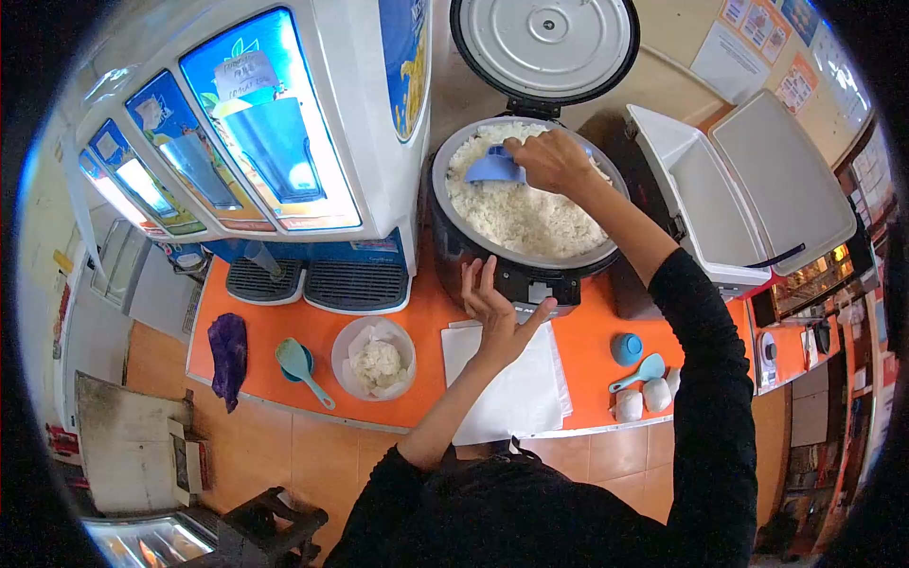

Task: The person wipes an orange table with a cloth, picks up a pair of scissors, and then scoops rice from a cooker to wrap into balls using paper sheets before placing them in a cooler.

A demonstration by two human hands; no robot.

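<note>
My right hand (551,163) is closed around a blue plastic scoop (492,168), which is tilted against the rice (530,222) inside a large rice cooker (453,260). The cooker's round lid (547,47) stands raised at the back. My left hand (499,308) rests against the cooker's front near the latch, fingers spread and holding nothing. Below it lies a stack of white paper sheets (502,393). To the left, a white round container (407,379) holds a lined portion of rice (376,363).
A drink dispenser (369,180) stands at left, with a purple cloth (227,355) and a pale green spoon (308,374) in front. On the right are a blue cup (626,348), a light-blue spoon (648,369), white rounded items (629,405) and an open white box (705,204).
</note>
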